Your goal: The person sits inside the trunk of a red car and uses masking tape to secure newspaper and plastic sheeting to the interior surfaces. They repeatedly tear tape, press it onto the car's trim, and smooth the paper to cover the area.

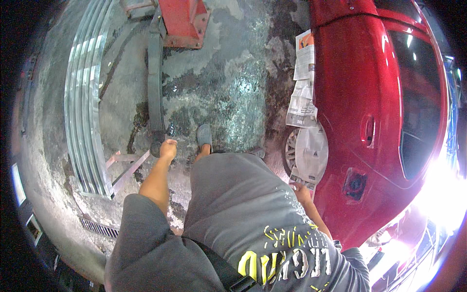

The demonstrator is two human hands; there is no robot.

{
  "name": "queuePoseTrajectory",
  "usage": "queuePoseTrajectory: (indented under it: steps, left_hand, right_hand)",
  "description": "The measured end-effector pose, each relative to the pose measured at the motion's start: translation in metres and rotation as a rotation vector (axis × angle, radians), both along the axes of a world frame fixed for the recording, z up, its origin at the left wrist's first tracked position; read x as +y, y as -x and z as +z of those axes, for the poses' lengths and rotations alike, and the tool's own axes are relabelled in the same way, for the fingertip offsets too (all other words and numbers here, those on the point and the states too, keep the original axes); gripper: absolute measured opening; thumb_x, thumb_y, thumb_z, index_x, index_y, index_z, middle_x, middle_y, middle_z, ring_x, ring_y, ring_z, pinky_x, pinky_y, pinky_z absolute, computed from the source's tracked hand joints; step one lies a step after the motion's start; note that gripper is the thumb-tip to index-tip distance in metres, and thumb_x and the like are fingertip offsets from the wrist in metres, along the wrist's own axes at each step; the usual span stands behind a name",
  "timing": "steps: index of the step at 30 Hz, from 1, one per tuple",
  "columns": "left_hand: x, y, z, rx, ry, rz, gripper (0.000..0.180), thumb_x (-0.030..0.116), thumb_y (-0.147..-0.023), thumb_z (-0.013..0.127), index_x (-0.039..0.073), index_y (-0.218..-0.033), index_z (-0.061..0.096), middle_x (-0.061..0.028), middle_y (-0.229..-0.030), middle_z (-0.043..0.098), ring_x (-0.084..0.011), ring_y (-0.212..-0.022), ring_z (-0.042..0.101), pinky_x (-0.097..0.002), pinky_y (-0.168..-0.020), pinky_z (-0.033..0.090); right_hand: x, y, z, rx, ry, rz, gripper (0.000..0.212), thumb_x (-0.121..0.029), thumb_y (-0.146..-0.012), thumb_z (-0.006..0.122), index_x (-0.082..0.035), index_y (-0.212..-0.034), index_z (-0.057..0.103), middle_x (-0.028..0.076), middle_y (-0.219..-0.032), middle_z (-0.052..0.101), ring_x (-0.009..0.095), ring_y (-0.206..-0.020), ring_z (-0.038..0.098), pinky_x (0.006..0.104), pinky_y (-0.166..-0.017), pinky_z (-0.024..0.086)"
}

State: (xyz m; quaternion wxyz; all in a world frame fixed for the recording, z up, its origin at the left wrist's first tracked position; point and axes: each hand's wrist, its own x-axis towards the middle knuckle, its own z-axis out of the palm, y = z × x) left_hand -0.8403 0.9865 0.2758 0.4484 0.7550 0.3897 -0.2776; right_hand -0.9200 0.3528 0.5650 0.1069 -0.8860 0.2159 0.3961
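On the left, my left hand hangs over the floor with its fingers curled closed. Whatever it may hold is too small to make out, though a dark spot shows just beyond it. My right hand is at the red car, low beside the rear wheel, its fingers closed on the edge of a newspaper sheet. More newspaper runs along the car's lower side, and a pale rounded sheet covers much of the wheel. My body partly hides the right forearm.
A long ribbed metal bench stands at the left. A grey lift arm reaches from a red post base toward my left hand. A drain grate lies in the stained floor. The car has a dark square fuel-filler recess.
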Motion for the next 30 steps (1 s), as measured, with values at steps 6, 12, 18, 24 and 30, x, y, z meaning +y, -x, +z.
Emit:
queuePoseTrajectory:
  steps: [6,12,18,24,30]
  left_hand:
    - [-0.030,0.009,-0.024,0.021,0.142,-0.011,0.030,0.032,-0.101,0.070,0.008,-0.115,0.079,-0.0117,-0.101,0.081,-0.0277,-0.091,0.077,-0.0424,-0.083,0.059]
    - [-0.031,-0.046,-0.018,0.027,0.073,-0.313,0.032,0.033,-0.099,0.070,0.007,-0.116,0.080,-0.0184,-0.109,0.082,-0.0363,-0.106,0.077,-0.0477,-0.091,0.057]
    - [-0.084,-0.208,0.028,-0.063,-0.042,-0.459,0.032,0.032,-0.099,0.072,0.007,-0.116,0.079,-0.0187,-0.122,0.078,-0.0383,-0.117,0.073,-0.0478,-0.099,0.055]
    - [-0.177,-0.426,0.084,-0.213,-0.073,-0.571,0.040,0.036,-0.100,0.076,0.008,-0.128,0.075,-0.0182,-0.127,0.077,-0.0357,-0.121,0.072,-0.0442,-0.103,0.054]
    - [-0.302,-0.652,0.162,-0.509,-0.121,-0.858,0.047,0.039,-0.099,0.073,0.005,-0.131,0.073,-0.0218,-0.131,0.075,-0.0389,-0.125,0.070,-0.0470,-0.108,0.053]
  right_hand:
    - [-0.014,-0.018,-0.014,-0.137,-0.182,-0.388,0.029,-0.019,-0.105,0.063,-0.006,-0.127,0.076,0.010,-0.073,0.075,0.020,-0.067,0.077,0.0388,-0.065,0.062]
    - [-0.016,-0.025,-0.028,-0.041,-0.357,-0.316,0.027,-0.013,-0.108,0.056,-0.004,-0.128,0.073,0.006,-0.075,0.072,0.018,-0.065,0.072,0.0385,-0.060,0.064]
    - [-0.031,-0.016,-0.099,0.132,-0.195,-0.096,0.036,-0.037,-0.097,0.067,-0.010,-0.116,0.081,0.014,-0.087,0.081,0.025,-0.079,0.078,0.0475,-0.075,0.061]
    - [-0.053,-0.088,-0.173,-0.148,-0.359,-0.590,0.040,-0.041,-0.095,0.071,-0.009,-0.117,0.082,0.021,-0.110,0.081,0.028,-0.102,0.078,0.0441,-0.092,0.059]
    - [-0.107,-0.260,-0.200,-0.236,-0.463,-0.613,0.029,-0.023,-0.104,0.062,-0.005,-0.121,0.076,0.019,-0.113,0.080,0.030,-0.101,0.078,0.0459,-0.087,0.062]
